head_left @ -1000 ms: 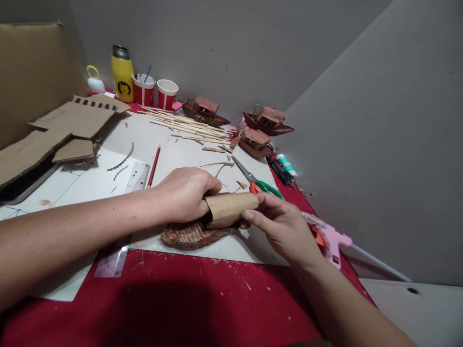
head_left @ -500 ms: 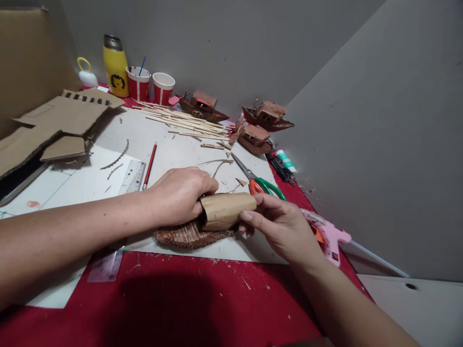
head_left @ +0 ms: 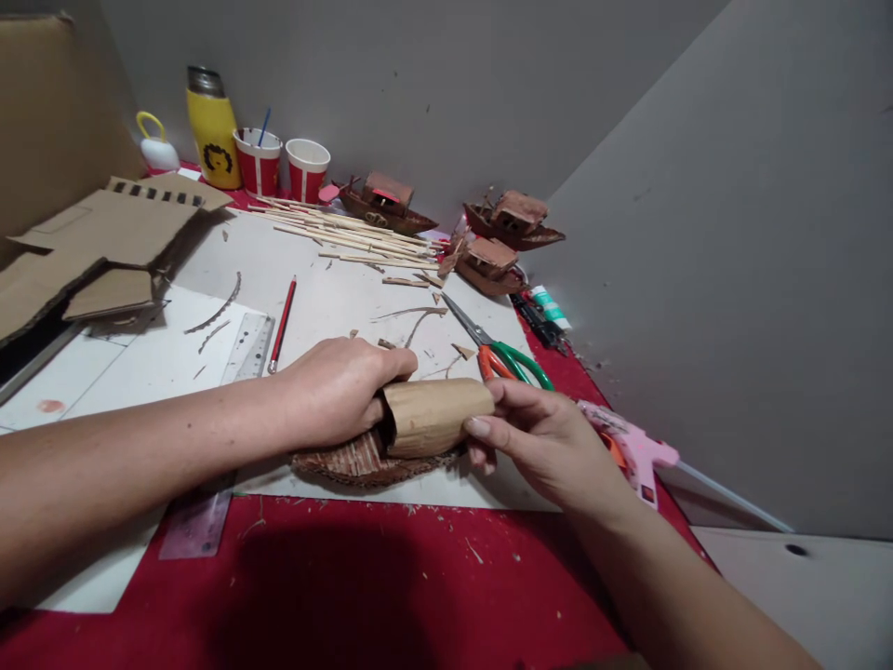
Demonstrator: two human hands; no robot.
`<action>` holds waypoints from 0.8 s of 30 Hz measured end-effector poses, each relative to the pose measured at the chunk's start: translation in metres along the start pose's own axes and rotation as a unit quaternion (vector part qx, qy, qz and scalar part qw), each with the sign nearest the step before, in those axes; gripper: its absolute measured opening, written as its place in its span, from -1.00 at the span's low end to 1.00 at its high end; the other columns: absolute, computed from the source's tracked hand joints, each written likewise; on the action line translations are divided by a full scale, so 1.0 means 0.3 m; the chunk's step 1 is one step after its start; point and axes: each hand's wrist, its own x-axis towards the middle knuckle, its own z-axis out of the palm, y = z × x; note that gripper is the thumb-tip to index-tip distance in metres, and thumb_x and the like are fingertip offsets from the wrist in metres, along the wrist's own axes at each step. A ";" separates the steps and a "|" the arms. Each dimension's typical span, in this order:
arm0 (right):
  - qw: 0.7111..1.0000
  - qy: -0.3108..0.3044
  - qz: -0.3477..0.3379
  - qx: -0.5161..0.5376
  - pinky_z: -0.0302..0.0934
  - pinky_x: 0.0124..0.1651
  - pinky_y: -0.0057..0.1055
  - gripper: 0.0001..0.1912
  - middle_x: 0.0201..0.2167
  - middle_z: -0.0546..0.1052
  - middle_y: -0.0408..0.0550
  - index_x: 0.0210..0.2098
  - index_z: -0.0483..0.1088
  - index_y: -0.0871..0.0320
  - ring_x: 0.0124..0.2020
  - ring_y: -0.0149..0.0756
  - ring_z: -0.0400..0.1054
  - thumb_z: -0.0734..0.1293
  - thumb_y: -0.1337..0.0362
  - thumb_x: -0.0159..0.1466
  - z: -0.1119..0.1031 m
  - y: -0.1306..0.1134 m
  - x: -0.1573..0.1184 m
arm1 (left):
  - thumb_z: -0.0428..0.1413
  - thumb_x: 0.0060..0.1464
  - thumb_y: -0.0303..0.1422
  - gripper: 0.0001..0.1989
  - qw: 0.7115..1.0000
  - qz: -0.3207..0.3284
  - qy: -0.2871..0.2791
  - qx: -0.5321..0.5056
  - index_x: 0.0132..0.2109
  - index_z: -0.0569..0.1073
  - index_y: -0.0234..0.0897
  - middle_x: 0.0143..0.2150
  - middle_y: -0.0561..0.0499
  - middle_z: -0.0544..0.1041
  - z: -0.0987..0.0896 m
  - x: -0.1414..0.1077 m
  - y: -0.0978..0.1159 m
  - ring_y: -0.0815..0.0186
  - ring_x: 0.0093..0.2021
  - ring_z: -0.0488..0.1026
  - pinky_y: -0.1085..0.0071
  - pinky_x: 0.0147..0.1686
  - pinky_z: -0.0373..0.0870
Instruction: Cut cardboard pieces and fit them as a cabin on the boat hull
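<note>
A curved piece of tan cardboard (head_left: pixel 436 416) sits arched over a brown, ridged cardboard boat hull (head_left: pixel 355 462). My left hand (head_left: pixel 341 391) is at the hull's left part, its fingertips reaching behind and under the arch's left opening, where they are hidden. At the arch's right end, my right hand (head_left: pixel 534 433) pinches the tan cardboard between thumb and fingers. Scissors (head_left: pixel 497 350) with green and orange handles lie just behind the hands.
Wooden sticks (head_left: pixel 355 233), three finished model boats (head_left: pixel 513 219), two paper cups (head_left: pixel 308 171) and a yellow bottle (head_left: pixel 213 130) stand behind. A red pencil (head_left: pixel 283 326) and ruler (head_left: pixel 249 346) lie left, cut cardboard (head_left: pixel 126 223) farther left, a pink glue gun (head_left: pixel 632 451) right.
The view has shifted slightly. The hull and the tan arch have tilted a little under my hands, and both hands keep nearly the same places on them.
</note>
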 end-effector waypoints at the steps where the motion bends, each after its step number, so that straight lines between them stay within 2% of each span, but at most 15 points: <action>1: 1.000 -0.004 0.009 -0.004 0.26 -0.60 -0.57 -0.72 -0.67 0.50 -0.17 -0.40 0.42 0.19 -0.68 -0.48 0.32 0.51 0.13 0.12 0.000 -0.002 -0.001 | 0.02 -0.02 -0.51 -0.88 1.000 0.003 -0.002 -0.004 -0.34 0.39 -0.20 -0.56 0.07 0.40 0.000 0.001 0.000 0.33 -0.55 0.29 0.44 -0.53 0.07; 10: 0.998 -0.010 0.057 0.014 0.06 -0.72 -0.62 -0.65 -0.72 0.47 -0.19 -0.44 0.37 0.19 -0.78 -0.55 0.16 0.53 0.10 0.06 0.006 -0.015 -0.006 | -0.01 -0.08 -0.57 -0.84 0.999 0.011 -0.024 -0.022 -0.41 0.34 -0.20 -0.56 0.10 0.39 -0.016 0.003 0.007 0.34 -0.54 0.30 0.46 -0.52 0.10; 19: 0.997 -0.039 0.067 0.007 -0.08 -0.72 -0.63 -0.70 -0.76 0.44 -0.23 -0.39 0.38 0.20 -0.80 -0.56 0.14 0.49 0.13 0.11 0.016 -0.033 -0.032 | -0.02 -0.13 -0.61 -0.82 0.997 0.030 -0.050 -0.045 -0.47 0.21 -0.22 -0.58 0.14 0.32 -0.032 0.002 0.011 0.40 -0.54 0.26 0.49 -0.52 0.09; 24: 0.991 -0.105 0.086 -0.017 0.04 -0.66 -0.61 -0.74 -0.75 0.40 -0.27 -0.35 0.46 0.24 -0.76 -0.53 0.25 0.43 0.13 0.18 0.026 -0.026 -0.039 | -0.04 -0.14 -0.63 -0.80 0.996 0.017 -0.064 -0.056 -0.47 0.20 -0.22 -0.56 0.14 0.34 -0.044 -0.003 0.015 0.41 -0.53 0.28 0.50 -0.51 0.11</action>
